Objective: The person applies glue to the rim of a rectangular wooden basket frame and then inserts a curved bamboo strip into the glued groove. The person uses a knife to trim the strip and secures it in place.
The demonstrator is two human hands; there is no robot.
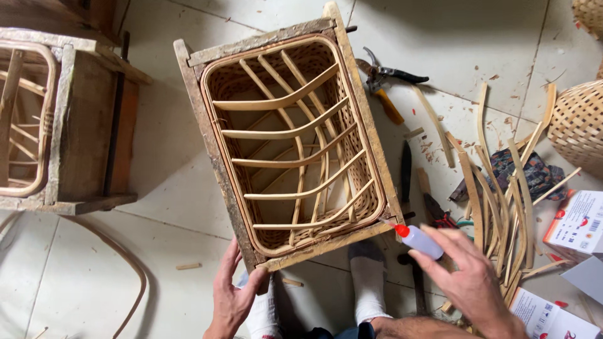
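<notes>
The person is at the gluing step on a woven basket that sits inside a rough wooden frame on the tiled floor. The right hand has its grip closed around a small glue bottle with a red tip. The bottle lies slanted, and its long line runs from the hand up and to the left. The red tip points at the near right corner of the basket rim and is just beside it, maybe touching. The left hand has its grip clamped on the near left corner of the frame and holds it steady. The frame's long side runs away from the person and leans a little to the right. It looks like the next move needs a soft squeeze, with the tip kept on the rim. Cut cane strips and pruning shears lie on the floor to the right.
</notes>
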